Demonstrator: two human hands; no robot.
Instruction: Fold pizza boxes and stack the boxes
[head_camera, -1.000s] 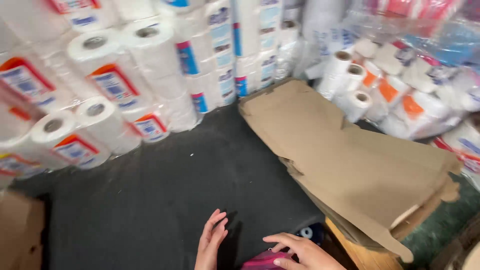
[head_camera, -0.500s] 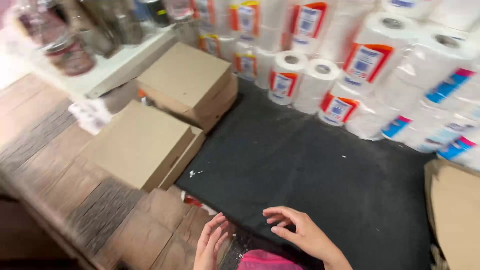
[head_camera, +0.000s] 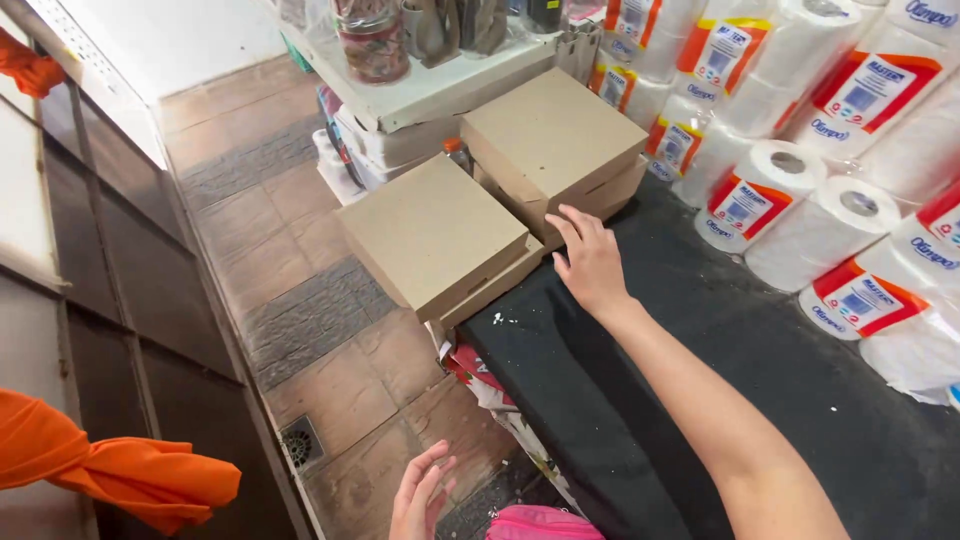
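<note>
Right hand (head_camera: 590, 262) open, fingertips at near flat cardboard box (head_camera: 437, 237) overhanging black-covered table (head_camera: 700, 400) edge; left hand (head_camera: 420, 495) open, empty, hanging low over tiled floor (head_camera: 330, 340).

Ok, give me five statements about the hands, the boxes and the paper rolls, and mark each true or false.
1. The right hand reaches toward the cardboard boxes. True.
2. The left hand grips a paper roll. False: it hangs open and empty, low over the tiled floor.
3. The paper rolls stand along the far edge of the black table cover. True.
4. The boxes are open. False: both flat boxes are closed.
5. An orange cloth shows at the left. True.
</note>
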